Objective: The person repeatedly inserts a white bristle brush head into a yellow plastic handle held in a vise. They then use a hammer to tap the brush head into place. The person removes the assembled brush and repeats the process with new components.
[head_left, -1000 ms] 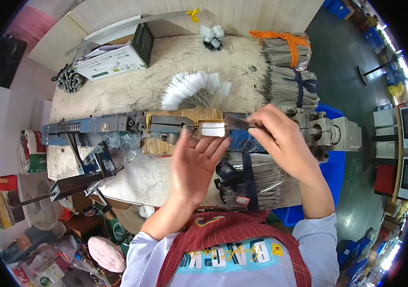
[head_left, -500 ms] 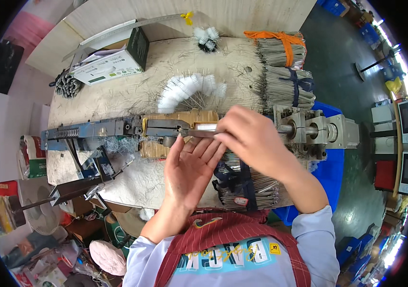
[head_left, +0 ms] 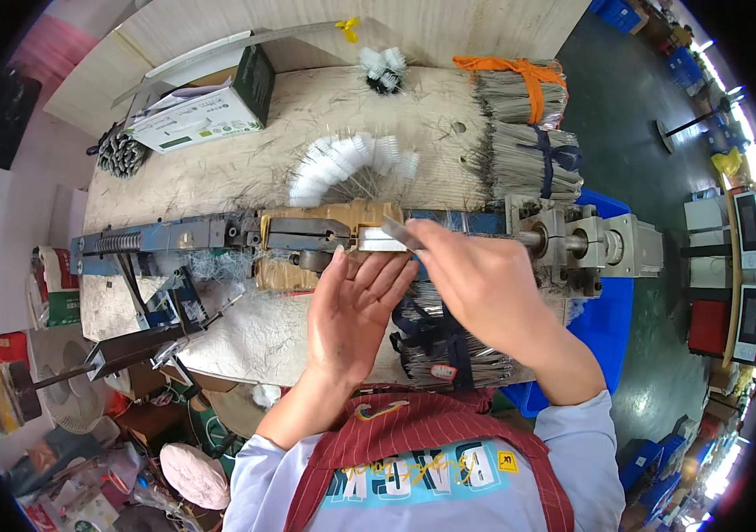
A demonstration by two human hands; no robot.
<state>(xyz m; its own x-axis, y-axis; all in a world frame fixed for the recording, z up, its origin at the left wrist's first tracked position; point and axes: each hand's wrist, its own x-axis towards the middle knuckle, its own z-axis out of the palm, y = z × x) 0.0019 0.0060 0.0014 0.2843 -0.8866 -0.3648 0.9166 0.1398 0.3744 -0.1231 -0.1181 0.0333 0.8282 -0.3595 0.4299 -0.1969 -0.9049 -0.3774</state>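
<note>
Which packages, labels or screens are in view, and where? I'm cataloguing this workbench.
Cardboard box: far left corner of the bench, flat, white with dark green side.
Small tag: on the wire bundle near the body, white and red.
Machine panels: far right, upright, white-framed.

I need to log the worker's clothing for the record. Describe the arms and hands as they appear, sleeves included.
Both hands are bare: no gloves, rings or watch show on the left hand or the right hand. The forearms are bare too. Pale blue fabric sleeves are pushed up near the elbows on both sides. A dark red pinstriped apron with a light blue printed chest panel lies over the shirt.
</note>
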